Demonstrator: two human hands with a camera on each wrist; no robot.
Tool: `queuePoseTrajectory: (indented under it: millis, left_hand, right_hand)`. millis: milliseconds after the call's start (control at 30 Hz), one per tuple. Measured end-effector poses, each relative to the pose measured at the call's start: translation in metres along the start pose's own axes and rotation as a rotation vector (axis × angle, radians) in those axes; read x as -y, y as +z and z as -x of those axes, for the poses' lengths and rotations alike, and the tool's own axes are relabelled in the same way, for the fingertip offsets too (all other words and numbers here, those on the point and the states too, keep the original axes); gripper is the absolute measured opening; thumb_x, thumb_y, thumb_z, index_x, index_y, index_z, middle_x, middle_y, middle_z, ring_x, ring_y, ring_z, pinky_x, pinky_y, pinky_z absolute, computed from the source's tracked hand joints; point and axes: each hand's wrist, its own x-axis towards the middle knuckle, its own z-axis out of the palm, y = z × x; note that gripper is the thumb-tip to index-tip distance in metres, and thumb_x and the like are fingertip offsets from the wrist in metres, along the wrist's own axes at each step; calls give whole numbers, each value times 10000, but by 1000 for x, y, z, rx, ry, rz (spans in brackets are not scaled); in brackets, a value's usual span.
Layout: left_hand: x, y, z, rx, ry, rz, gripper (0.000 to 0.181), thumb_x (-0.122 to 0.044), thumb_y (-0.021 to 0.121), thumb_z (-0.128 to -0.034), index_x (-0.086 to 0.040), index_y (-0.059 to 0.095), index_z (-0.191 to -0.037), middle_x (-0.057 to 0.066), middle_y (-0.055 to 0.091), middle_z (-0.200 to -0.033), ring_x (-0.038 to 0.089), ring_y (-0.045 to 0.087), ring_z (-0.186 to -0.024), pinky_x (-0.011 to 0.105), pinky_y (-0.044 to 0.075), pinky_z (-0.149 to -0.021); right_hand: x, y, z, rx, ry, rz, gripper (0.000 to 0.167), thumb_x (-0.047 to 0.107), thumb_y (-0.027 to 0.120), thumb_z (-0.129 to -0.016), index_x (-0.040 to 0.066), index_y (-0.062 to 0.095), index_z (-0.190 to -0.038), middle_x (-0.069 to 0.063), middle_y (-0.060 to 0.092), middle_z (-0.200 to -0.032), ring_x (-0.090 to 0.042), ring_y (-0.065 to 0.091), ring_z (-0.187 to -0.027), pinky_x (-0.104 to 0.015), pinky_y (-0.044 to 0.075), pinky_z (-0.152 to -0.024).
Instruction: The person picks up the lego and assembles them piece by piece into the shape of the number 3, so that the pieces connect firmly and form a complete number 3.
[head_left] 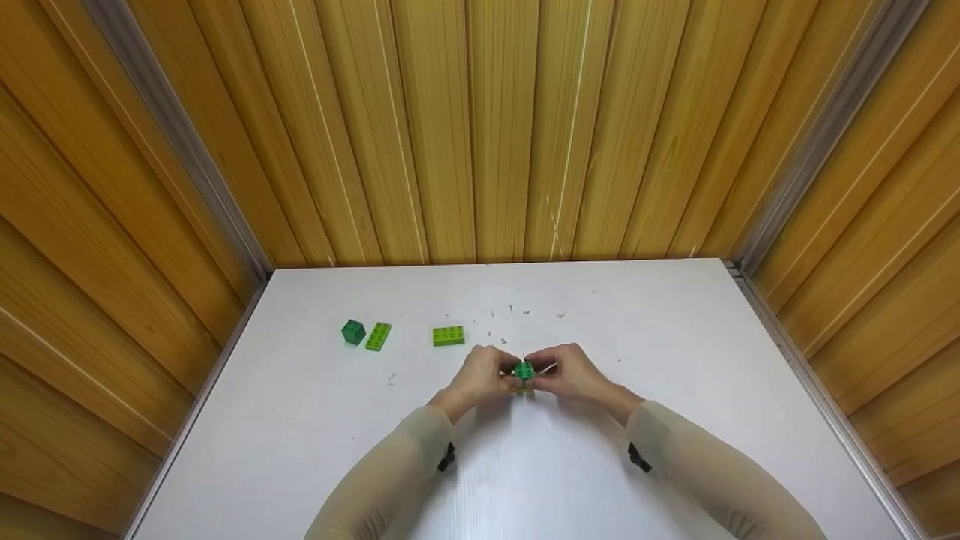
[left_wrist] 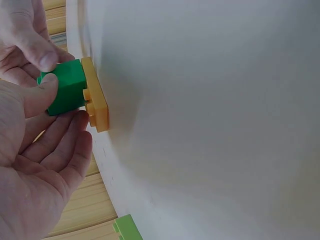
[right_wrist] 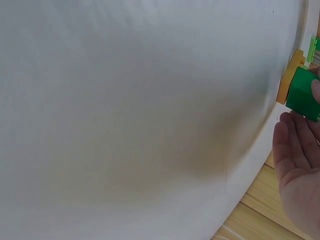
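Together, our left grip [head_left: 481, 375] and right grip [head_left: 571, 373] pinch a green block [head_left: 523, 370] atop a yellow brick [left_wrist: 98, 97], roughly midway between the desk's [head_left: 540, 487] side edges; a lime brick [head_left: 448, 335] lies nearer the far edge.

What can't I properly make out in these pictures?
Head view: most of the orange brick, hidden by the green block and fingers.
Head view: what the dark specks are; too small.
Left wrist view: the lime brick, cut by the bottom edge.
Right wrist view: the right hand, cut by the right edge.
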Motion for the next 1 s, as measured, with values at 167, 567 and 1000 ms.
queuePoseTrajectory:
  millis: [167, 567, 1000]
  left_hand:
    - [1, -1, -1, 14, -13, 26, 224, -101, 847, -990, -96, 878, -1212, 11, 884, -1082, 75, 760, -957, 306, 659, -909]
    - [2, -3, -2, 13, -17, 67, 239, -108, 871, -972, -99, 880, -1210, 32, 891, -1086, 94, 805, -946, 283, 673, -877]
    - [7, -6, 0, 29, -16, 175, 291, -158, 871, -988, -81, 851, -1268, 76, 878, -1160, 175, 817, -1029, 359, 684, -938]
  right_hand:
    - [-3, 1, -2, -30, 2, -64, 372, 137, 894, -967, -6, 810, -1300, -208, 836, -1271, -374, 830, -1135, -296, 690, -934]
    - [-15, 8, -3, -108, 33, -122, 320, 59, 903, -928, -3, 835, -1234, -214, 853, -1165, -315, 845, -1041, -199, 657, -897]
    - [-11, 6, -3, -76, 32, -112, 327, 45, 885, -944, -18, 822, -1258, -218, 847, -1192, -372, 840, -1098, -243, 673, -933]
